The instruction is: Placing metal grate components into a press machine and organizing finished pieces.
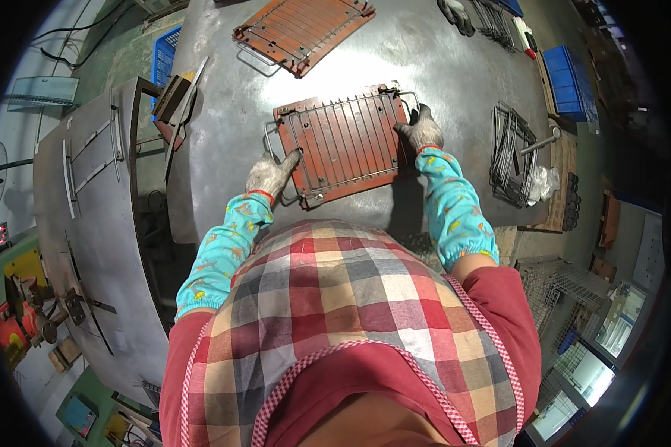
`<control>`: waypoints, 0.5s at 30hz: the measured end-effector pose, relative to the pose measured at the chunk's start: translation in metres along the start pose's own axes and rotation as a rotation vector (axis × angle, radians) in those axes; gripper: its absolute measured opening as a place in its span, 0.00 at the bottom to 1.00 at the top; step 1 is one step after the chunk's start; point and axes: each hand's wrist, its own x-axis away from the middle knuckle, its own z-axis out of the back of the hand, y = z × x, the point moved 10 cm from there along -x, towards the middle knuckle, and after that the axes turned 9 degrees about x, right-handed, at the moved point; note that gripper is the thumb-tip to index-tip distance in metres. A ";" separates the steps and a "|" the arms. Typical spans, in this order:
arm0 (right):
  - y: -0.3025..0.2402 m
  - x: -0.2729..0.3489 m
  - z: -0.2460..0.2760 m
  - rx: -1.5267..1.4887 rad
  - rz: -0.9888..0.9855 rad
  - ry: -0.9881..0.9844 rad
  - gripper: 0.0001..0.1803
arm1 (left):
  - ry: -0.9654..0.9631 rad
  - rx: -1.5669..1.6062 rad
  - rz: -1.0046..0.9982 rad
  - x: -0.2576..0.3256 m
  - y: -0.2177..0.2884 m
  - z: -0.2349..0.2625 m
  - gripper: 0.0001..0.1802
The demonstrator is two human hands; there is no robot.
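A reddish-brown rectangular board (pixel 335 149) lies slightly tilted on the metal table in front of me. Thin parallel wires and a wire frame (pixel 361 132) rest across it, with small dark clips near its corners. Wire handle loops stick out beyond its left and right ends. My left hand (pixel 271 175), in a grey work glove, grips the left edge with the thumb on top. At the right edge my right hand (pixel 422 131), gloved alike, holds the board by its side. Fingers under the edges are hidden from view.
A similar board with wires (pixel 306 33) sits farther back on the metal table (pixel 231 149). To the right lie a stack of bent wire frames (pixel 508 160), a hammer-like metal tool (pixel 542 141) and a crumpled plastic bag (pixel 546 184). Spare gloves (pixel 456 16) and a blue bin (pixel 566 82) stand back right.
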 end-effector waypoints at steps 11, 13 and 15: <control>-0.220 0.081 -0.100 -0.244 0.839 -0.269 0.27 | 0.090 1.321 0.328 -0.054 -0.029 0.038 0.27; -0.238 0.144 -0.145 -0.405 0.949 -0.364 0.25 | 0.085 1.326 0.260 -0.096 -0.013 0.058 0.30; -0.218 0.174 -0.151 -0.571 0.520 -0.957 0.21 | -0.039 1.260 0.394 -0.121 0.009 0.069 0.36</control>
